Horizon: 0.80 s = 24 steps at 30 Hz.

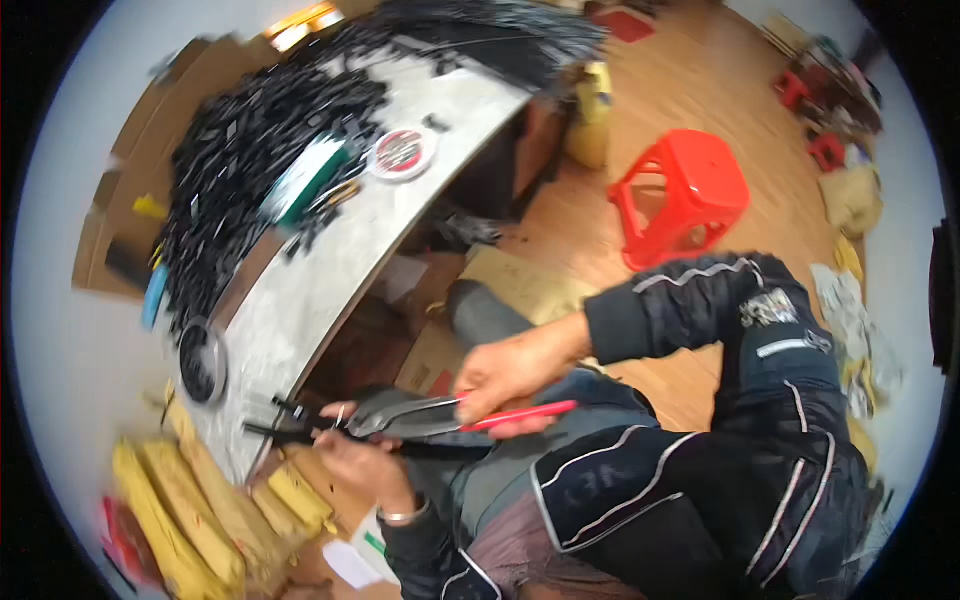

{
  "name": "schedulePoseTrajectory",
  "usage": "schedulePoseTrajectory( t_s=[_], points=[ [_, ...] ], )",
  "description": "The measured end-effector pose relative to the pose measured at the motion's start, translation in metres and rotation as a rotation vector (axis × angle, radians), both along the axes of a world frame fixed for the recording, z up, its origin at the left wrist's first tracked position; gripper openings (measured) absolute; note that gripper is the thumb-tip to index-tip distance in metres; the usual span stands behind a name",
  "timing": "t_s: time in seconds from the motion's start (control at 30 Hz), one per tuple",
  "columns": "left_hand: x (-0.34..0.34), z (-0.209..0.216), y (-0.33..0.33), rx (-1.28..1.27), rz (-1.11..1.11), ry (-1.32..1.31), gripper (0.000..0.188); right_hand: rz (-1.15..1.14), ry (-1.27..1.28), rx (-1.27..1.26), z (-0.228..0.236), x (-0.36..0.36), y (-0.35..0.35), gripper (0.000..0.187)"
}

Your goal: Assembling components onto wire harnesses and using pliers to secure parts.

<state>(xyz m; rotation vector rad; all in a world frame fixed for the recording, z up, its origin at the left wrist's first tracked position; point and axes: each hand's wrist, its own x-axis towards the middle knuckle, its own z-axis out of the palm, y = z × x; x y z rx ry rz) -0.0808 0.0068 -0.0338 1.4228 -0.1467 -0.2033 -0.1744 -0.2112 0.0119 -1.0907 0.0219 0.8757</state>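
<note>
My right hand (520, 370) is wrapped round the red-handled pliers (420, 412), which have long silvery arms. Their jaws reach left to the black strips (300, 418) in my left hand (362, 468). The fingers of that hand are closed round the strips, close beside the jaws. Whether the jaws are clamped on a strip is too blurred to tell. Both hands are above my lap, next to the near edge of the table (330, 290). A large heap of short black pieces (235, 150) covers much of the tabletop.
On the table stand a white round dish (402, 153) of small metal parts, a green-and-white box (308, 180) and a dark round bowl (203, 362). A red plastic stool (690, 190) stands on the wooden floor. Yellow wrapped bundles (190, 510) lie at lower left.
</note>
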Motion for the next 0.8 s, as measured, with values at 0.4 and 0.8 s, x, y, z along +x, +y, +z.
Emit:
schedulePoseTrajectory(
  t_s=[0.4, 0.8],
  points=[
    [0.001, 0.012, -0.015, -0.063, -0.034, -0.094, 0.063, -0.068, -0.004, -0.114, 0.025, 0.012, -0.012, 0.031],
    [0.002, 0.011, -0.013, -0.179, -0.103, 0.000, 0.068, 0.039, -0.568, -0.644, 0.026, 0.019, -0.003, 0.025]
  ],
)
